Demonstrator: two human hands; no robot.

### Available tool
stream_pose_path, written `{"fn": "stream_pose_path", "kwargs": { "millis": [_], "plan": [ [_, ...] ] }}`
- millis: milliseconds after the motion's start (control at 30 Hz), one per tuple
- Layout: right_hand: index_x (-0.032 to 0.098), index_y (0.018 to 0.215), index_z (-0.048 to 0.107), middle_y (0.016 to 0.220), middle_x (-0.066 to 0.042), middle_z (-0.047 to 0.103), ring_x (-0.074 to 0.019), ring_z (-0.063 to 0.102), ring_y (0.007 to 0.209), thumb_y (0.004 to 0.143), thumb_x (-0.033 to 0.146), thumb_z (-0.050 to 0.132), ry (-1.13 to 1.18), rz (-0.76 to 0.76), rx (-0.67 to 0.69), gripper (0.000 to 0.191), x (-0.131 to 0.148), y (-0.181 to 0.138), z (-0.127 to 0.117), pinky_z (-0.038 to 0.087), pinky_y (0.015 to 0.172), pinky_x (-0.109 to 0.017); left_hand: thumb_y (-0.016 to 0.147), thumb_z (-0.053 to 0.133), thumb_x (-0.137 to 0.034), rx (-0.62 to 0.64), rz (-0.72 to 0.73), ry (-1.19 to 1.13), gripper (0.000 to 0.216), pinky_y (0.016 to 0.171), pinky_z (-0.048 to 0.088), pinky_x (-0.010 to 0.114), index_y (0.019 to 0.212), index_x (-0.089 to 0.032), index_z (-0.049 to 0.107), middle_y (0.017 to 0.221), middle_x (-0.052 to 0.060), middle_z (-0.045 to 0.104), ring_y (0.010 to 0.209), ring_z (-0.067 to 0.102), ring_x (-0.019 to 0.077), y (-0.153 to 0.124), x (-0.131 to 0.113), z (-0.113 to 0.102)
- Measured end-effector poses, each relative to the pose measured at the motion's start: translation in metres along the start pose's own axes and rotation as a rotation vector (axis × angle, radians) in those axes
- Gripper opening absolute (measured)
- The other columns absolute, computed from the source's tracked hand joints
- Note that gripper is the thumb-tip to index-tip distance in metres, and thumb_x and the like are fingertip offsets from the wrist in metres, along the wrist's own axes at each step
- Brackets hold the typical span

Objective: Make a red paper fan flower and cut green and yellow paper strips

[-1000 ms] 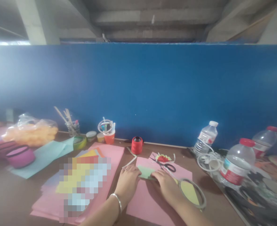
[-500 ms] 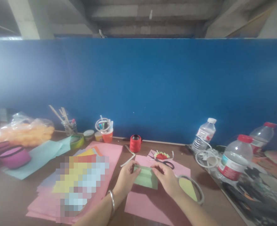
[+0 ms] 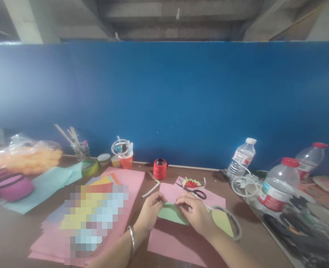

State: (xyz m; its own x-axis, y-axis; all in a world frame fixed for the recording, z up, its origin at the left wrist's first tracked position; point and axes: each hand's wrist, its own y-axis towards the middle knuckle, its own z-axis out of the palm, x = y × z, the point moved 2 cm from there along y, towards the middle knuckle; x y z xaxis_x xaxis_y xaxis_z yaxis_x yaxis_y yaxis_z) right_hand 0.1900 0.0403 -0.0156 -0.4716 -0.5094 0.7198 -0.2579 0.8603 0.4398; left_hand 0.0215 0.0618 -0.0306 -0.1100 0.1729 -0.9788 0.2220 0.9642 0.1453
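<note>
Low in the middle, green paper (image 3: 172, 214) is pinched by the left hand (image 3: 150, 213) and right hand (image 3: 195, 213). A fold is likely being made; next, a firm press seems needed.

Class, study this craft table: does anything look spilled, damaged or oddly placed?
Nothing is spilled or broken. Both hands, left hand and right hand, pinch a green paper. The only untidy bits are loose paper strips by the red spool.
</note>
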Motion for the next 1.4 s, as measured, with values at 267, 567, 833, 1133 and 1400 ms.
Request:
{"fn": "stream_pose_path", "kwargs": {
  "millis": [267,567,833,1133,1400],
  "plan": [
    [0.02,0.082,0.064,0.088,-0.004,0.062,-0.0157,0.057,0.078,0.073,0.014,0.054,-0.051,-0.023,0.022,0.014,0.007,-0.003,-0.001,0.044,0.068,-0.024,0.064,0.056,-0.016,-0.057,0.002,0.068,0.008,0.052,0.033,0.021,0.071,-0.015,0.053,0.061,-0.005,0.048,0.055,0.043,0.0105,0.003,0.006,0.001],
    [0.017,0.06,0.059,0.058,0.001,0.058,-0.0142,0.052,0.057,0.07,0.013,0.048,-0.105,0.184,-0.015,0.015,0.01,-0.001,0.013,0.036,0.053,-0.022,0.065,0.057,-0.016,-0.05,0.021,0.055,0.013,0.054,0.037,0.022,0.077,-0.016,0.057,0.062,-0.002,0.056,0.058,0.051,0.0126,-0.006,0.004,0.013],
    [0.016,0.056,0.053,0.052,0.002,0.052,-0.0132,0.049,0.051,0.069,0.017,0.044,-0.011,0.279,-0.107,0.015,-0.025,0.006,-0.014,0.036,0.049,-0.021,0.068,0.058,-0.023,-0.221,0.044,0.087,0.013,0.057,0.041,0.023,0.078,-0.017,0.053,0.065,-0.001,0.058,0.061,0.054,0.0143,0.0,0.004,-0.003],
    [0.019,0.081,0.053,0.077,-0.002,0.058,-0.0166,0.053,0.074,0.067,0.006,0.044,-0.151,-0.023,-0.138,0.021,0.014,0.001,-0.002,0.04,0.069,-0.026,0.07,0.052,-0.016,-0.115,0.15,0.273,0.014,0.063,0.044,0.026,0.082,-0.021,0.057,0.075,0.0,0.065,0.068,0.059,0.0162,-0.013,-0.009,0.01],
    [0.019,0.081,0.05,0.077,-0.002,0.055,-0.0158,0.051,0.071,0.066,0.004,0.045,-0.175,-0.024,0.0,0.021,0.029,-0.001,0.006,0.038,0.063,-0.025,0.07,0.049,-0.01,-0.09,0.2,0.279,0.012,0.063,0.043,0.022,0.072,-0.021,0.054,0.069,-0.003,0.062,0.067,0.059,0.0143,-0.02,-0.015,0.016]
  ]
}}
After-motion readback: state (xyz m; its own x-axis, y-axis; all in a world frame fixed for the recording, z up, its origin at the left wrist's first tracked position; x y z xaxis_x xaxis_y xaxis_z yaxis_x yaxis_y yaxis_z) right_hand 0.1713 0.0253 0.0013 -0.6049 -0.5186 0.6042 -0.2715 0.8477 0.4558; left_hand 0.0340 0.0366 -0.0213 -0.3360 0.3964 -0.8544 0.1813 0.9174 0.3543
